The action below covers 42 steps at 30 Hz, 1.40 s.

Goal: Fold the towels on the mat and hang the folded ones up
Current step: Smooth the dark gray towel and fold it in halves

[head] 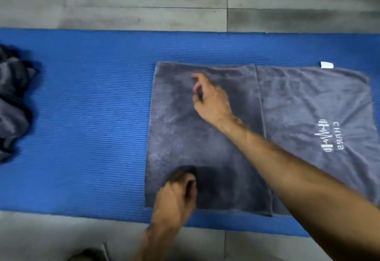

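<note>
A grey towel (pixel 205 137) lies partly folded on the blue mat (pixel 92 117). The left hand (pixel 176 195) presses its near edge, fingers tucked; the right hand (pixel 209 98) hovers loosely curled, holding nothing. Bare mat stretches left toward the crumpled towels (pixel 12 100).

grey towel (pixel 308 100), right single-layer part: white stitched logo (pixel 326 135), a jagged pulse line between two barbell-like ends. beside it white letters, seen mirrored and turned sideways, read roughly "charg"; last letter uncertain. white tag (pixel 327 65) at far edge: no legible print.
</note>
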Motion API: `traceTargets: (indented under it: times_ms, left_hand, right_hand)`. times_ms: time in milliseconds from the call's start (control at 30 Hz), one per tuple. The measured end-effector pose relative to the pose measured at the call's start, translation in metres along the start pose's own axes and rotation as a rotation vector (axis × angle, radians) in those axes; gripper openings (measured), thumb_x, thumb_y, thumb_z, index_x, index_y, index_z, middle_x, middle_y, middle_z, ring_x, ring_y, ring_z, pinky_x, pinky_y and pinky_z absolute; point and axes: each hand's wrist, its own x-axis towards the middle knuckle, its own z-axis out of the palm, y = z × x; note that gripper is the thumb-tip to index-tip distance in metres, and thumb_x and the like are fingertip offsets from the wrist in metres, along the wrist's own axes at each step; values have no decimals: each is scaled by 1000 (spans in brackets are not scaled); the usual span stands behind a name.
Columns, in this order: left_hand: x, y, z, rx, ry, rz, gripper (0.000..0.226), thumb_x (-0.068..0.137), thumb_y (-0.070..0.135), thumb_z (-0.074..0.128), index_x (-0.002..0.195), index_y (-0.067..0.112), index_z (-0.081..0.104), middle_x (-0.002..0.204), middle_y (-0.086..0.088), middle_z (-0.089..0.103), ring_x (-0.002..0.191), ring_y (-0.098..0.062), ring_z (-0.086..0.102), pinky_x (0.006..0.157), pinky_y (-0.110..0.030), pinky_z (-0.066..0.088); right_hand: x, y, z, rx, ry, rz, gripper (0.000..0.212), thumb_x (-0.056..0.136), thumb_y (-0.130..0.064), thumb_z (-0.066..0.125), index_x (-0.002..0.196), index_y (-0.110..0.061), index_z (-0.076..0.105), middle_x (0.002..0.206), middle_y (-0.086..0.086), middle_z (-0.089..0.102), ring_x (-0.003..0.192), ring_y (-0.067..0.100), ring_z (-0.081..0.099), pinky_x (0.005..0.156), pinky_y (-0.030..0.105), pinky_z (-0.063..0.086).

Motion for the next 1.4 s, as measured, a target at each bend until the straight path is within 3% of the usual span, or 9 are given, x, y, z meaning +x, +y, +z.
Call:
traceTargets:
  times_ms: [167,433,600,767,900,1067,1200,1300,1400]
  left_hand:
    - [-29,-65,-25,-4,-42,-99,18,81,38,42,95,33,52,87,12,66,71,-10,64,62,-23,51]
    - [-34,-79,-34,-138,193,-351,48,75,43,49,112,13,60,101,-3,66,91,-24,63,87,-31,42]
    - [-29,-85,-39,-290,134,-465,31,63,50,53,85,28,54,71,11,64,69,-13,62,70,-30,50]
    - [-27,-88,-47,-416,118,-453,15,73,10,74,74,21,63,75,15,65,66,1,59,66,-7,41]
    - [-33,-100,-54,-456,63,-358,27,68,17,61,90,33,58,84,14,65,80,-5,63,77,-17,46]
    - [-35,-114,-75,-433,140,-284,15,71,13,54,76,26,57,76,8,62,72,0,57,73,-11,41]
    - [-36,-146,-100,-272,241,-229,21,71,29,43,73,29,64,76,6,63,78,0,58,78,-8,41]
    - [-33,-174,-124,-174,296,-213,29,72,27,38,79,23,66,80,5,63,83,14,55,82,-1,37]
    - [-31,-200,-148,-98,325,-275,28,72,15,43,80,36,60,77,2,61,79,20,52,78,2,34]
  right_hand:
    - [16,-56,57,-249,-426,-137,16,86,-23,54,100,-18,61,100,1,69,96,24,64,72,30,45]
    - [41,-99,101,-596,-345,-62,24,91,-29,55,109,-17,66,116,1,67,108,22,64,73,30,47]
    - [47,-94,96,-612,-334,-32,31,92,-32,56,116,-13,62,122,6,65,114,27,61,86,33,50]
    - [49,-95,92,-597,-352,18,28,90,-31,57,109,-13,65,113,6,68,107,26,64,74,31,47]
    - [53,-93,86,-441,-389,107,23,91,-33,54,102,-15,63,107,3,67,107,25,63,72,29,41]
    - [59,-100,95,-239,-370,165,38,93,-41,48,112,-12,65,123,7,64,118,27,58,92,32,46]
    - [69,-131,114,-138,-376,120,33,97,-32,44,113,-10,64,124,9,64,116,28,59,90,30,46]
    - [83,-158,128,-92,-425,72,30,101,-27,43,118,-11,61,124,6,64,114,24,60,84,26,44]
    - [93,-179,138,-69,-430,23,24,99,-23,45,114,-15,63,113,2,67,97,20,62,74,24,44]
